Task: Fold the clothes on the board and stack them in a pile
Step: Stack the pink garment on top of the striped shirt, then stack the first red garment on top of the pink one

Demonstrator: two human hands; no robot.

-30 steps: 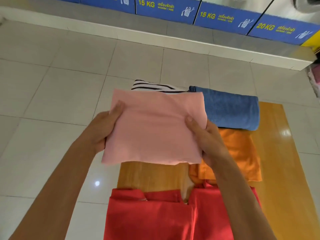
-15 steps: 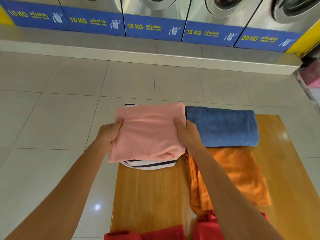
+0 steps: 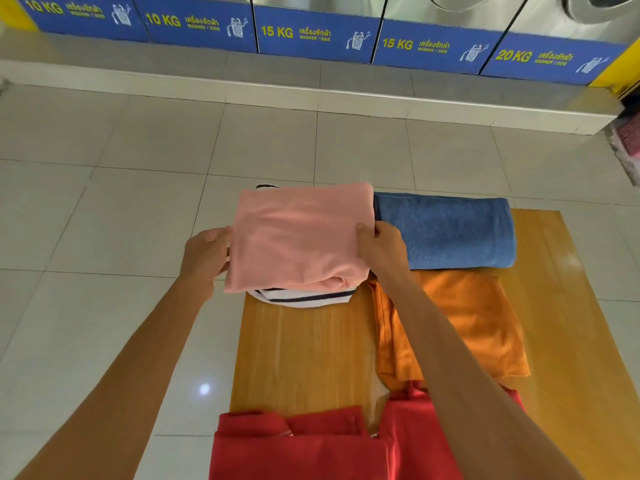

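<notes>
Tiled laundromat floor (image 3: 104, 209), with a row of front-loading washers (image 3: 311, 32) along the back wall, five blue capacity labels legible (two 10 KG, two 15 KG, one 20 KG); a wooden board (image 3: 304, 355) lies flat on the tiles as the work surface. Fingers of the left hand (image 3: 207, 253) curl against the left edge of the folded pink garment (image 3: 298, 237), thumb on top, clamped on the fabric; fingers of the right hand (image 3: 380, 247) pinch the right edge, thumb tip visible on the upper face. Holding opposite edges keeps the fold square and lets both sides come down level. Pink garment sits directly on the folded striped garment (image 3: 304, 300), whose near edge and one far corner show beneath it, at the board's far left corner; this reads as the pile, now two items high. Whether the pink piece rests fully or is partly borne by the hands cannot be told. Just beside it on the right, touching or nearly so, lies one folded blue towel (image 3: 446, 233), set apart from the pile. Nearer, under the right forearm, one orange garment (image 3: 464, 323) lies loosely spread, unfolded. Nearest the person, one red garment (image 3: 304, 448) overlaps the board's near edge, also unfolded. Count: five textile items, three folded, two pending. Judgement: placement step near its end; release is next.
</notes>
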